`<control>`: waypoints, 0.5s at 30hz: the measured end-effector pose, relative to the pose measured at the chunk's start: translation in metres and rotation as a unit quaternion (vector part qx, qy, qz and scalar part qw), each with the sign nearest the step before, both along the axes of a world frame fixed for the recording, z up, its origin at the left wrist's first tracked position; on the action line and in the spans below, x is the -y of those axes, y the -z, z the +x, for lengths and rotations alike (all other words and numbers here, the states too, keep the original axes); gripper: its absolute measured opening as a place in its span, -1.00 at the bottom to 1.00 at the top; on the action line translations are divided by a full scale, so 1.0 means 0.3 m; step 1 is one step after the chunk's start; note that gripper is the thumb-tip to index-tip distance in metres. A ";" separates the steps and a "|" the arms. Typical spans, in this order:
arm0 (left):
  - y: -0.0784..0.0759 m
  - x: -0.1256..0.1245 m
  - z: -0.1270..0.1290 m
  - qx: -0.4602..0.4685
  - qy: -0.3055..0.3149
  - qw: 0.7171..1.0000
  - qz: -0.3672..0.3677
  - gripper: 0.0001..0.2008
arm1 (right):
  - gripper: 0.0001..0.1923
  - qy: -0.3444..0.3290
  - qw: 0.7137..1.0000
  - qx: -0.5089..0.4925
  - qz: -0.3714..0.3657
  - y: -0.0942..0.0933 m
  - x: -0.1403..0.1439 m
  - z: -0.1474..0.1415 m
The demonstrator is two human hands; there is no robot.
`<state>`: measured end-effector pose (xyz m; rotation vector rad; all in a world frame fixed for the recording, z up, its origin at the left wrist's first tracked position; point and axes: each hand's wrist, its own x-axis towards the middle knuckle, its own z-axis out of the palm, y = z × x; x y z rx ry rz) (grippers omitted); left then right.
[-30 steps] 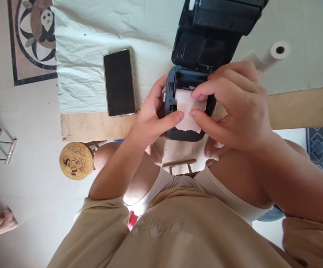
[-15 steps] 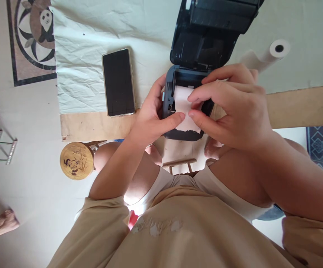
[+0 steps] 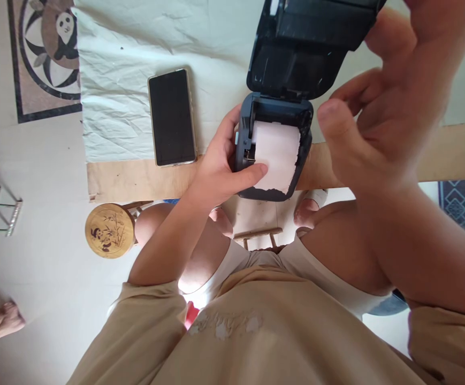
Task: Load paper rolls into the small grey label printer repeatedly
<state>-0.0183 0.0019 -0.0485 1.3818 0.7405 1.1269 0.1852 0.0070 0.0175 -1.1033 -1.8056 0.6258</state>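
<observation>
A dark receipt printer (image 3: 242, 176) stands with its hinged black lid (image 3: 296, 59) raised. In its bay lies white paper (image 3: 278, 155) with torn, ragged edges. My left hand (image 3: 222, 166) is wrapped round the printer's left side, its thumb pressed on the paper. On the other side my right hand (image 3: 393, 101) is raised beside the lid, fingers apart and thumb free. Its upper fingers are near the lid's right edge; whether they touch it I cannot tell.
A phone (image 3: 172, 117) lies left of the printer on the pale cloth (image 3: 115, 80). The bare wooden table edge (image 3: 136, 179) runs along the front. A round panda stool (image 3: 109, 230) stands below it at left. Another person's foot (image 3: 7, 318) shows on the floor.
My right hand has left the paper and moved up and right to beside the lid, uncovering the paper. It now hides the loose paper roll. My left hand keeps its hold.
</observation>
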 end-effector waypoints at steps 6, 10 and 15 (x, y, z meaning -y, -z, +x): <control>0.004 -0.006 0.005 0.012 -0.001 1.000 -0.012 -0.31 | -0.85 -0.010 0.994 -0.009 0.111 -0.016 -0.007 -0.027; 0.010 -0.013 0.010 0.023 -0.005 1.000 -0.014 -0.32 | -0.88 -0.056 0.991 0.084 0.085 -0.008 -0.005 -0.013; 0.015 -0.015 0.010 0.025 -0.010 0.999 -0.032 -0.19 | -0.84 -0.077 0.985 0.139 0.067 -0.007 -0.003 -0.010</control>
